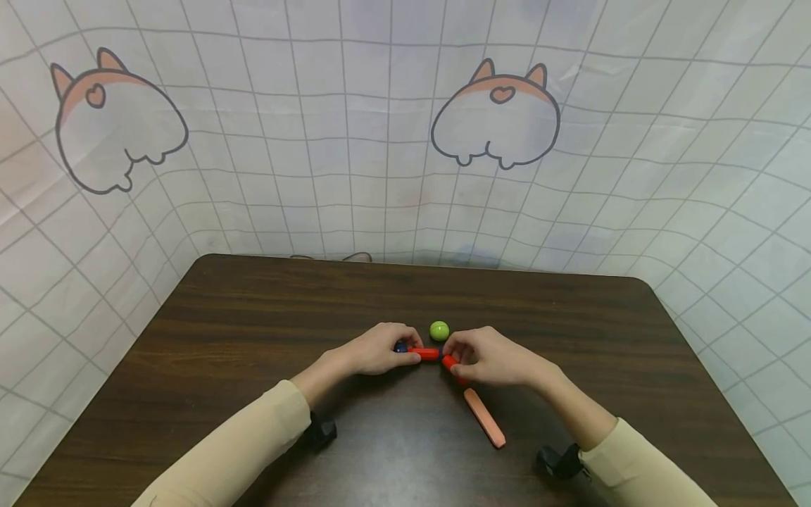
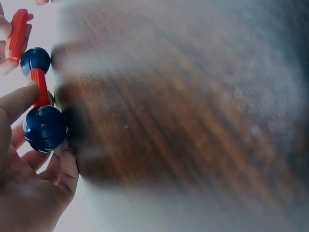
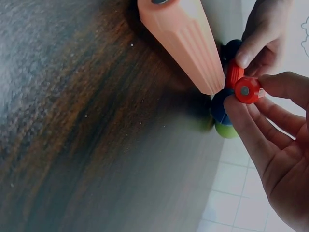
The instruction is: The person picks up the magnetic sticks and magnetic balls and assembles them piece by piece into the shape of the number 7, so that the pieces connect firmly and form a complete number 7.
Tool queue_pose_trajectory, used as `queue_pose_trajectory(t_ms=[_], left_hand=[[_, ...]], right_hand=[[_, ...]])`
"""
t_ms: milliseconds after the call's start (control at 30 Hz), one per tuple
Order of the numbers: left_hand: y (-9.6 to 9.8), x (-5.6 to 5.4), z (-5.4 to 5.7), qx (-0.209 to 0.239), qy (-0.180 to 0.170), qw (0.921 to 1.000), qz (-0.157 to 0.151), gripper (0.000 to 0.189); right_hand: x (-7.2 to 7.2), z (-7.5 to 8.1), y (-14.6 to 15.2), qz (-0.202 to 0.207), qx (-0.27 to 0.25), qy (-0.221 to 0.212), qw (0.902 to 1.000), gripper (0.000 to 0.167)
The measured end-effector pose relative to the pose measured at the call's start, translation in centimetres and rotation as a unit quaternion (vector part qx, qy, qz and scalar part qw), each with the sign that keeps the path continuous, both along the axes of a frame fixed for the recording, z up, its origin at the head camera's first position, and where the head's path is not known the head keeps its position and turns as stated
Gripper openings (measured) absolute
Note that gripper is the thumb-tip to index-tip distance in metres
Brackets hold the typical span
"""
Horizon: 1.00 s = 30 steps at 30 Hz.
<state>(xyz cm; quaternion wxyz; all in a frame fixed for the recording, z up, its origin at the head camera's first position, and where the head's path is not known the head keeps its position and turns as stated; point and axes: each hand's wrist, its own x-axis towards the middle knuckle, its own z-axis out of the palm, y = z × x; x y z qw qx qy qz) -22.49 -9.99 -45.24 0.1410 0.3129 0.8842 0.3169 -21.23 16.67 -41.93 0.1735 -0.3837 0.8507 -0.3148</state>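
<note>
A red ribbed rod (image 1: 426,353) lies between a blue ball (image 2: 44,128) at its left end and another blue ball (image 2: 35,61) at its right end. My left hand (image 1: 383,348) holds this rod near the left ball, thumb on the near side and fingers round the far side. Between thumb and fingers, my right hand (image 1: 491,357) pinches a second red rod (image 3: 248,90), whose end shows a grey round spot. That rod is close beside the right-hand blue ball; whether they touch, I cannot tell. Just behind the rods sits a green ball (image 1: 439,331).
A salmon-coloured rod (image 1: 484,418) lies aslant on the dark wooden table (image 1: 266,317), nearer than my right hand. Black wrist cameras (image 1: 560,462) sit on both forearms. A white gridded curtain (image 1: 355,127) with animal drawings hangs behind and beside the table.
</note>
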Motion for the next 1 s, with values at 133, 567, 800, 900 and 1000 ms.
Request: queue_pose_trajectory(t_ms=[133,567,800,900,1000], left_hand=[[-0.01,-0.01,0.08,0.001,-0.003,1.0,-0.001,0.015],[0.07,0.0,0.13,0.0,-0.002,1.0,0.001,0.016],[0.05,0.04,0.17,0.001,-0.001,1.0,0.001,0.016],[0.06,0.06,0.19,0.002,-0.002,1.0,0.0,0.016],[0.08,0.06,0.21,0.003,-0.002,1.0,0.0,0.015]], right_hand=[[-0.07,0.07,0.12,-0.003,-0.001,-0.002,1.0,0.02],[-0.1,0.05,0.31,-0.006,-0.004,-0.005,1.0,0.02],[-0.13,-0.03,0.3,-0.004,-0.007,-0.002,1.0,0.02],[-0.13,-0.14,0.26,-0.001,-0.008,-0.003,1.0,0.02],[-0.11,-0.24,0.22,-0.002,-0.008,-0.006,0.9999,0.019]])
